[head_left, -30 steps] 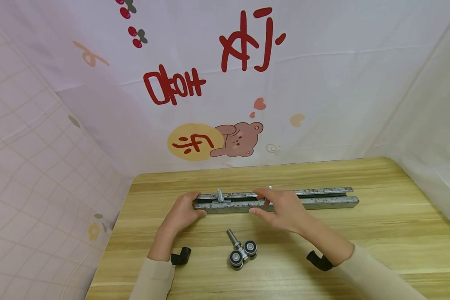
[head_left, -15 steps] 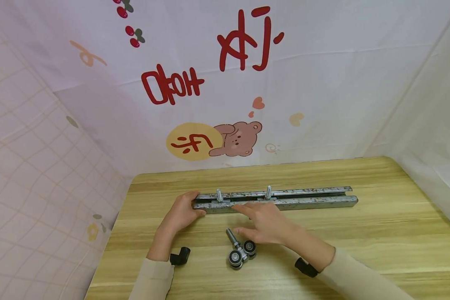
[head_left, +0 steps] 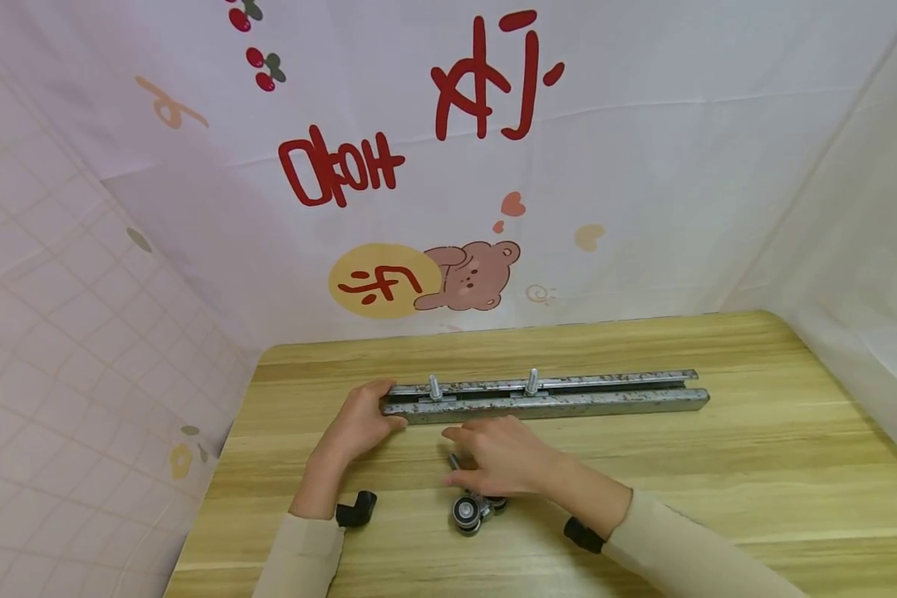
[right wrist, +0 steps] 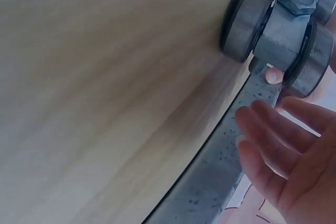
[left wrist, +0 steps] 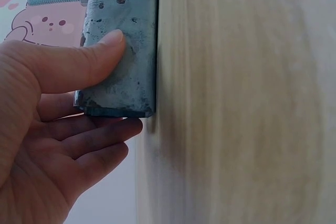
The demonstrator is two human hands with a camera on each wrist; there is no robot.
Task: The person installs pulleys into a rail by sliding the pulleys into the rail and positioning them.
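Observation:
A worn steel channel rail (head_left: 613,403) lies on the wooden table, its slot facing up. Two threaded bolts, a left one (head_left: 434,387) and a right one (head_left: 532,382), stick up out of that slot. My left hand (head_left: 359,422) grips the rail's left end; in the left wrist view the thumb (left wrist: 102,56) presses its side and the other fingers reach around the end. Over a loose roller trolley (head_left: 467,510) hovers my right hand (head_left: 504,457), fingers loosely extended and partly hiding the trolley. In the right wrist view the trolley's wheels (right wrist: 249,22) appear apart from the fingers.
The wooden tabletop (head_left: 755,465) meets a white printed cloth (head_left: 643,183) behind the rail. Another cloth (head_left: 82,332) hangs along the left side. Black wrist-worn parts, one on the left (head_left: 356,509) and one on the right (head_left: 583,536), sit beside the forearms.
My right hand has moved away from the right bolt, left and towards me, and is now over the trolley. The left hand stays on the rail's end.

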